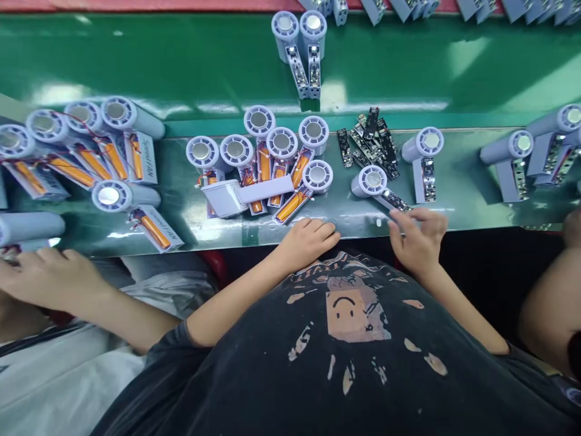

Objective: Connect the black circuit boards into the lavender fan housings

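Observation:
My left hand [309, 242] rests at the table's front edge with loosely bent fingers and nothing visible in it. My right hand [420, 239] is at the edge further right, thumb and forefinger slightly apart, fingertips at the lower end of a handheld fan [373, 180] whose handle shows a circuit board. Behind that fan lies a pile of small circuit boards [374, 142]. Another fan with a board [429, 142] stands to its right. Left of centre are several fans with orange batteries [282, 143], with a pale handle cover [265, 189] lying across them.
More battery fans [109, 197] lie at the left, near another person's hand [49, 278]. Two fans [313, 27] stand on the raised green surface [181, 66] behind. Further fans [520, 145] are at the right, beside another person's arm [549, 303].

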The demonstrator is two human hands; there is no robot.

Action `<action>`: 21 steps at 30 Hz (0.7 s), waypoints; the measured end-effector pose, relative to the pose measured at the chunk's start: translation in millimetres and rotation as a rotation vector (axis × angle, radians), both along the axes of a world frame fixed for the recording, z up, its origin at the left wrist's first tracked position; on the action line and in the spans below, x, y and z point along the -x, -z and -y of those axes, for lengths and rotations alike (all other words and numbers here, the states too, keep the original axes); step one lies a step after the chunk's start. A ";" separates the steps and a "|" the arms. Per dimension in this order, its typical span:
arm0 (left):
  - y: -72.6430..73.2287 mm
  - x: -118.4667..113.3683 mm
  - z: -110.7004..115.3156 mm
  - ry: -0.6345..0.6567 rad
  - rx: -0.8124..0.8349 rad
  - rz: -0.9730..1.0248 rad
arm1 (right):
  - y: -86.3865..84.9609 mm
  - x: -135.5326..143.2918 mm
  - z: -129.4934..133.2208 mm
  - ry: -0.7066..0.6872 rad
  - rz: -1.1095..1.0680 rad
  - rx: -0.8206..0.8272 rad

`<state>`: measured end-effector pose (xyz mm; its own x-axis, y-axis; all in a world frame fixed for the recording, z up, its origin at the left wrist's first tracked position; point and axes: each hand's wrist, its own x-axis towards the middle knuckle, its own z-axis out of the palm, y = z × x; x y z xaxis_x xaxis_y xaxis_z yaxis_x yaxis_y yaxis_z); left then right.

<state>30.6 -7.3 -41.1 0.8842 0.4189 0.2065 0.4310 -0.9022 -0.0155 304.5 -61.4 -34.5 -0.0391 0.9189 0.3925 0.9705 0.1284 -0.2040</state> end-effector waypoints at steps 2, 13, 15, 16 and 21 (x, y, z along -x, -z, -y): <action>1.0 0.0 0.6 -0.004 0.007 0.012 | -6.1 5.8 1.9 -0.073 0.174 0.087; 2.6 10.5 5.0 -0.020 0.092 0.080 | -34.7 7.9 -30.9 -0.355 0.430 0.418; 5.3 12.3 5.3 -0.030 0.119 0.103 | -39.7 7.4 -34.3 -0.326 0.373 0.492; 6.7 13.0 5.3 -0.036 0.134 0.115 | -43.9 5.9 -36.5 -0.310 0.334 0.523; 11.9 13.3 2.7 -0.054 0.173 0.156 | -73.4 -6.3 -58.9 -0.094 0.092 0.535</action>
